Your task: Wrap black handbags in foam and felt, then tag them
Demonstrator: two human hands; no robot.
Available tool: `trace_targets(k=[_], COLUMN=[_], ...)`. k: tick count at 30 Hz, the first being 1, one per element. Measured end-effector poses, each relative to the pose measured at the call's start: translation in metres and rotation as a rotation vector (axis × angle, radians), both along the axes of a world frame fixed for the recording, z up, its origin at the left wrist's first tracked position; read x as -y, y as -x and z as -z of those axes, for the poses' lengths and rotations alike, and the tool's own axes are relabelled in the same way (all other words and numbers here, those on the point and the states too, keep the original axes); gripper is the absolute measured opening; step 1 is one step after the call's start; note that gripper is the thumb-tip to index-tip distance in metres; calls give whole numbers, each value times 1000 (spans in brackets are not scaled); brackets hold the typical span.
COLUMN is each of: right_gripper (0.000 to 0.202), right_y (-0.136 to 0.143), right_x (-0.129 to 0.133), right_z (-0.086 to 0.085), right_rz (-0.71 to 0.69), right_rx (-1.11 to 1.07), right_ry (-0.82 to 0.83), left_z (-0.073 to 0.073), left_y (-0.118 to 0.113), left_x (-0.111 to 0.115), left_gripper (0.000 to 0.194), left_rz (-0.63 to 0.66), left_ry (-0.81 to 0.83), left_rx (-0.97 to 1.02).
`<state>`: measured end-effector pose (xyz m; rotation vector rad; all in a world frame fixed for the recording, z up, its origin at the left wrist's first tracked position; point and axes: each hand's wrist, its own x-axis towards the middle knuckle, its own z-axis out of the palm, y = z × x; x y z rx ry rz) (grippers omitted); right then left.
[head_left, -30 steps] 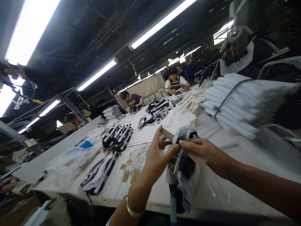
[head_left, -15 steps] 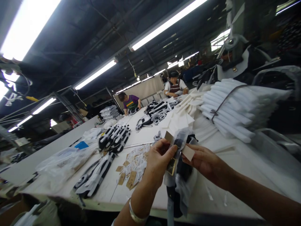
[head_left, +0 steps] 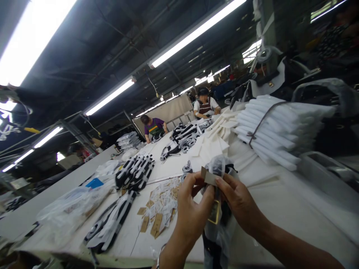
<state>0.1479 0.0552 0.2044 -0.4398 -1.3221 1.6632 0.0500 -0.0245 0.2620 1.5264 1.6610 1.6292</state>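
Observation:
Both of my hands meet over a black strap (head_left: 211, 246) wrapped in pale translucent film, with a gold-coloured metal buckle (head_left: 214, 212) on it. My left hand (head_left: 193, 213) is closed around the wrapped strap above the buckle, its thumb pressed to it. A brown card tag (head_left: 203, 172) stands up by its fingertips. Between the thumb and fingers of my right hand (head_left: 242, 203) is a pale card tag (head_left: 211, 179), lying against the brown one. My fingers partly hide the strap there.
Loose brown tags with white strings (head_left: 161, 209) lie left of my hands. Wrapped black straps (head_left: 112, 224) are further left, beside a clear plastic bag (head_left: 73, 201). White tied rolls (head_left: 269, 127) stand at right. Two people (head_left: 206, 104) work across the table (head_left: 159, 164).
My right hand has moved left and up, bringing the pale tag from beside the strap to against the brown tag. The camera view has shifted slightly.

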Motion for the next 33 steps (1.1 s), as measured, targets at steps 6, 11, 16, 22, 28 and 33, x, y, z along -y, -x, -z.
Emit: trace_targets(k=[6, 11, 16, 22, 28, 33], right_gripper=[39, 43, 41, 37, 35, 30], right_y=[2, 2, -1, 1, 6, 2], right_x=[2, 3, 2, 1, 2, 2], right_z=[-3, -2, 1, -3, 0, 0], right_rz=[-29, -93, -105, -125, -79, -140], right_rx=[21, 36, 35, -6, -42, -60], right_ry=[12, 19, -1, -12, 33, 94], left_z=[-19, -18, -14, -9, 3, 12], left_y=[8, 15, 20, 18, 4, -8], left_x=[5, 2, 2, 4, 10, 17], left_gripper=[13, 23, 30, 24, 18, 32], left_rz=[-30, -133, -222, -358, -519, -544], left_ry=[52, 87, 72, -9, -279, -263], left_rx=[-236, -346, -407, -653, -1193, -1422])
